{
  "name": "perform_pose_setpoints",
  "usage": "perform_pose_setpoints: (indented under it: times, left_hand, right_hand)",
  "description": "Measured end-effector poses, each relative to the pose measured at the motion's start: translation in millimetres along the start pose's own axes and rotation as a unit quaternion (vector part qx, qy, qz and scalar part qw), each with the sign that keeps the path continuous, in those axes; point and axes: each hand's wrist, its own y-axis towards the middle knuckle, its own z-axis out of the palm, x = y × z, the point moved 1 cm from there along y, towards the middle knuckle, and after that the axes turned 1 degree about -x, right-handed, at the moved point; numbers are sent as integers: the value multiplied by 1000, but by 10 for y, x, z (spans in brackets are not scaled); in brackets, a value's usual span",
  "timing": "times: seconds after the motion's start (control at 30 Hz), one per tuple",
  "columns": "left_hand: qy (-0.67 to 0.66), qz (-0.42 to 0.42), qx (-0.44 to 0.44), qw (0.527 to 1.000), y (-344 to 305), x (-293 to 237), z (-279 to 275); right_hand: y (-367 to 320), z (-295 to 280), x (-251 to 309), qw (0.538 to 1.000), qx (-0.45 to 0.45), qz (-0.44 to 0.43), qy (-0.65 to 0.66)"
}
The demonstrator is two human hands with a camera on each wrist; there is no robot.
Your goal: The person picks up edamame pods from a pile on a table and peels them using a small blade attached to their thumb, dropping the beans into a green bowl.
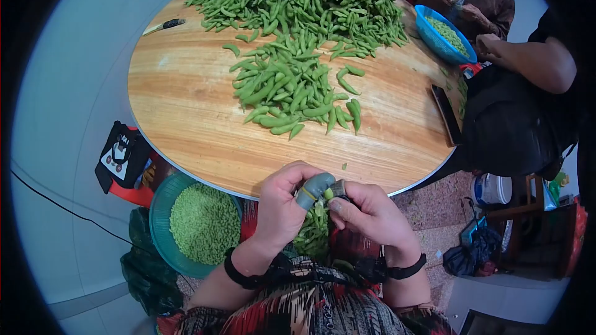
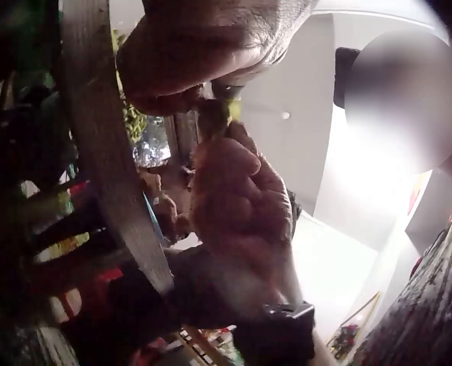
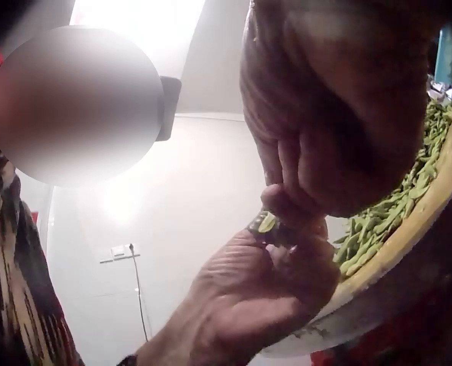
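Just past the table's near edge, my left hand [image 1: 276,211] and right hand [image 1: 375,214] meet fingertip to fingertip. Between them they pinch a green soybean pod [image 1: 328,194], mostly hidden by the fingers. Grey coverings wrap a digit on each hand, the left one with a yellow band. In the right wrist view a bit of the green pod [image 3: 267,222] shows at the fingertips. Pod shells [image 1: 312,236] lie below the hands, at my lap. Loose soybean pods [image 1: 279,90] are spread over the wooden table [image 1: 186,111] ahead.
A large pod heap [image 1: 323,0] covers the table's far side. Lower left stands a teal basin [image 1: 159,236] of shelled beans [image 1: 205,223]. A blue basket [image 1: 428,34] and a phone [image 1: 446,115] are at the right edge, beside two other people. A brush [image 1: 166,25] lies far left.
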Motion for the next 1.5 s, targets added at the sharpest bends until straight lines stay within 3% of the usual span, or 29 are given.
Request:
perform_pose_setpoints:
  times: [0.1,0.17,0.23,0.37,0.4,0.43,0.47,0.5,0.53,0.57,0.6,0.63,0.67,0.73,0.77,0.8,0.83,0.87,0.9,0.93,0.97,1.0,1.03,1.1,1.13,1.2,1.33,1.43,1.5]
  left_hand:
    - [-101,-38,-45,993,-53,52,36]
    - [-234,-52,39,970,-75,133,-3]
    - [-272,-44,79,958,-83,93,11]
    - [-320,-43,134,937,-74,73,-10]
    - [-319,-42,136,937,-75,61,-6]
    - [-201,-26,100,974,-79,44,-3]
    - [-80,-8,61,995,-82,39,-8]
    - [-80,-8,62,995,-81,57,-20]
    - [-93,-18,35,995,-78,91,-50]
    - [-106,-27,8,994,-79,111,-82]
    - [-106,-27,8,994,-85,89,-113]
    - [-22,-8,7,1000,-95,45,-152]
    - [60,12,5,998,-103,19,-194]
    - [75,27,-24,997,-103,2,-282]
    - [92,43,-51,994,-102,-9,-328]
    - [91,43,-52,994,-102,-6,-377]
    - [157,42,-32,986,-95,10,-421]
    - [223,40,-11,974,-92,20,-443]
    - [222,38,-10,974,-101,-30,-435]
    - [257,24,64,964,-111,-120,-397]
    - [289,11,138,947,-115,-167,-364]
    - [303,71,131,941,-114,-137,-341]
    - [303,73,132,941,-107,-147,-333]
    - [279,13,56,959,-87,-185,-341]
    - [276,13,54,959,-65,-161,-337]
    - [253,65,-34,965,-6,-91,-345]
    - [235,95,-66,965,42,-38,-338]
    - [267,132,-66,952,116,-83,-321]
    - [311,127,-63,940,111,-116,-279]
  right_hand:
    - [-20,5,-48,998,14,7,66]
    - [-34,11,-87,992,27,19,118]
    - [-43,38,-145,928,114,62,349]
    - [-79,80,-105,898,131,80,412]
    - [-81,86,-57,932,66,69,350]
    - [-74,86,-26,957,0,58,284]
    - [-58,102,-30,957,0,57,283]
    - [-42,110,-30,994,-59,-12,91]
    - [-32,120,-22,985,-115,-79,-106]
    - [-15,127,-6,985,-115,-79,-105]
    - [17,125,10,996,-87,-3,-9]
    - [52,121,20,992,-58,72,87]
    - [89,104,20,992,-57,74,85]
    - [170,94,17,998,54,12,11]
    - [242,86,41,998,55,13,11]
    - [345,58,90,983,-37,-25,-176]
    - [459,34,151,924,-128,-63,-355]
    - [604,51,190,924,-127,-63,-356]
    - [764,87,220,878,-190,-58,-436]
    - [885,117,229,821,-251,-53,-510]
    - [991,141,180,820,-253,-51,-511]
    - [1097,161,118,809,-258,-47,-526]
    - [1151,168,74,798,-262,-43,-541]
    - [1071,107,14,810,-262,-49,-523]
    - [1007,71,-9,812,-271,-45,-515]
    - [892,20,-2,823,-277,-23,-495]
    - [931,81,59,822,-308,-50,-476]
    - [994,144,40,786,-239,-83,-564]
    - [964,91,-28,798,-267,-109,-529]
